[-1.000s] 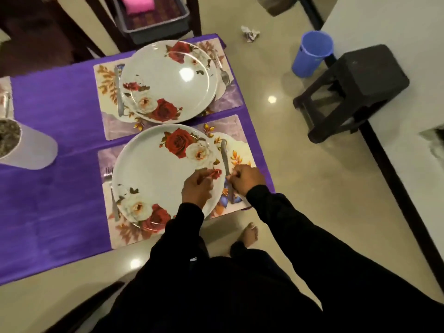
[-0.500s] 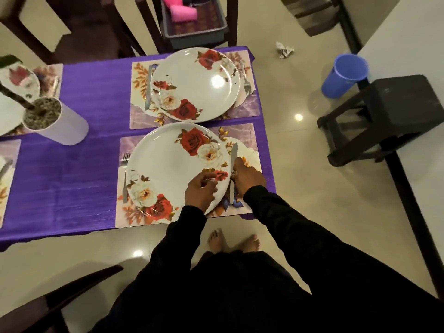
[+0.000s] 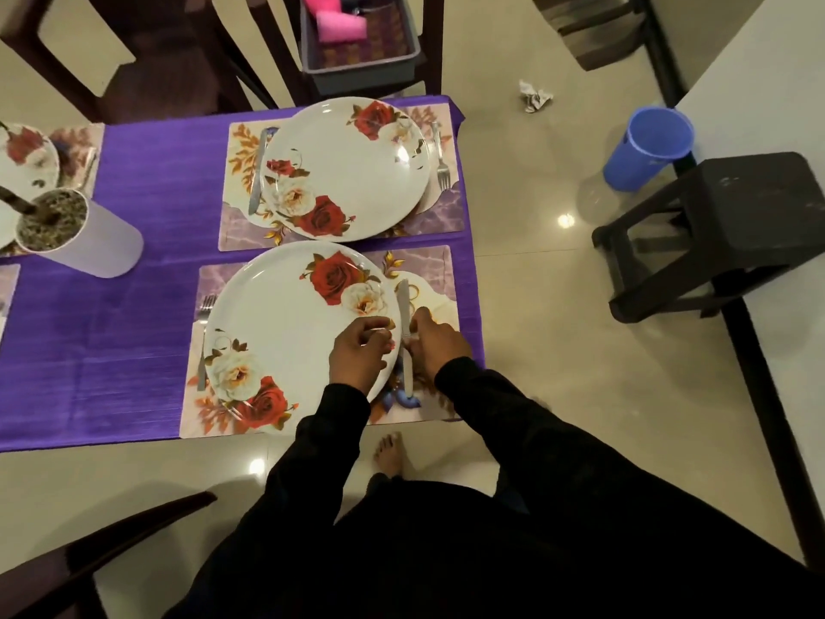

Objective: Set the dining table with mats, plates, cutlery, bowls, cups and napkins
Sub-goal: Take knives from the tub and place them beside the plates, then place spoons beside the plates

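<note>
The left hand (image 3: pixel 359 357) rests curled on the rim of the white rose-printed round plate (image 3: pixel 285 332); the right hand (image 3: pixel 435 346) pinches the silver table knife (image 3: pixel 405 332) lying just beside that plate on the floral placemat (image 3: pixel 428 270) on the purple-clothed worktop (image 3: pixel 134 306).

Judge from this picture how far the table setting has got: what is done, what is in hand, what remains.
Done: the far plate sits on its mat with knife and fork; the near plate has its fork. In hand: the right hand pinches the near knife, the left hand touches the plate rim. Left: no bowls, cups or napkins visible at these two places.
</note>
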